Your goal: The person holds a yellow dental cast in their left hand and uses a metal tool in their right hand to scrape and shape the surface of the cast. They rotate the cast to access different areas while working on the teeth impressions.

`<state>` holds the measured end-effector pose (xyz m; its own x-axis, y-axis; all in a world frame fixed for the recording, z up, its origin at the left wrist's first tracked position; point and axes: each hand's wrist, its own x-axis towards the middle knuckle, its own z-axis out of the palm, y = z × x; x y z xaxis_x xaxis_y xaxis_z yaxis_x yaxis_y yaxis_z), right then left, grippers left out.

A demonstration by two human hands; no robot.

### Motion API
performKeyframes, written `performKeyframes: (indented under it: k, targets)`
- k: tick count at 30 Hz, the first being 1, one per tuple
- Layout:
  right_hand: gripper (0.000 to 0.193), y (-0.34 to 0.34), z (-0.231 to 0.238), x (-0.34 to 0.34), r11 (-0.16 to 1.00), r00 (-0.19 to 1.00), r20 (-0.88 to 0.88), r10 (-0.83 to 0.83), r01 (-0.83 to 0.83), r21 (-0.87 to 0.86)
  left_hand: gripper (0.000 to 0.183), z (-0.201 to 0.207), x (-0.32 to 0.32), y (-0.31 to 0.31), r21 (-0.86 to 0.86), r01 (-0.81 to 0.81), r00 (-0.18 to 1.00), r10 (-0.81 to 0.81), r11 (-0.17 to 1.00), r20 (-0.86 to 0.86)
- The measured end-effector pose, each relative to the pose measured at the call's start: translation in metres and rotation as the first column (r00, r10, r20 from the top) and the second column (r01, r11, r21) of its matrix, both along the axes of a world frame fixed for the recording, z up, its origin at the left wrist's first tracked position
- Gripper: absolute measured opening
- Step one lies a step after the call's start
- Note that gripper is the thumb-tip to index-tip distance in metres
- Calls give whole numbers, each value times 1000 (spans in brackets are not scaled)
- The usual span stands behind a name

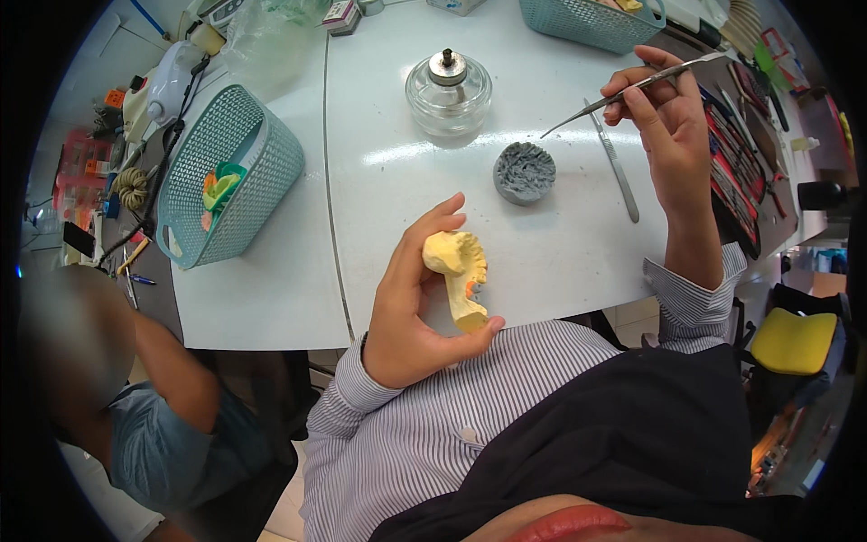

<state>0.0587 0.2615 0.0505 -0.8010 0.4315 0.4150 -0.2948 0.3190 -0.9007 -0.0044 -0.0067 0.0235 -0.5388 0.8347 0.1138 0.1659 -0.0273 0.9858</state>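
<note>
My left hand (402, 303) grips a pale yellow dental cast (456, 257) between fingers and thumb, near the table's front edge. Small orange and grey patches show on the cast's row of teeth. In my right hand (664, 117), raised at the right, is a slim metal dental carving tool (646, 83), its pointed tip aimed down and left. Below that tip a round block of dark grey wax (525, 173) sits on the table, its top rough and gouged. A metal scalpel handle (616, 167) lies between the wax and my right hand. The glass spirit burner (448, 90) stands behind the wax; I see no flame.
A teal basket (271, 181) with green and orange pieces stands at the left; another teal basket (587, 29) is at the far edge. An open case of tools (733, 172) lies at the right. A person (181, 425) sits at the lower left. The white table (262, 312) has a seam.
</note>
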Motion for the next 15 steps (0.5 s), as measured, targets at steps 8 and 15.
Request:
performKeyframes:
  k: [8,15]
  targets:
    - [36,-8,-4,-8,994,997,67,45,-51,92,74,23,-4,30,-261,160,962,-209,952,-173]
    - [36,-5,-6,-9,994,995,94,39,-49,97,76,19,-5,37,-262,147,960,-201,954,-195]
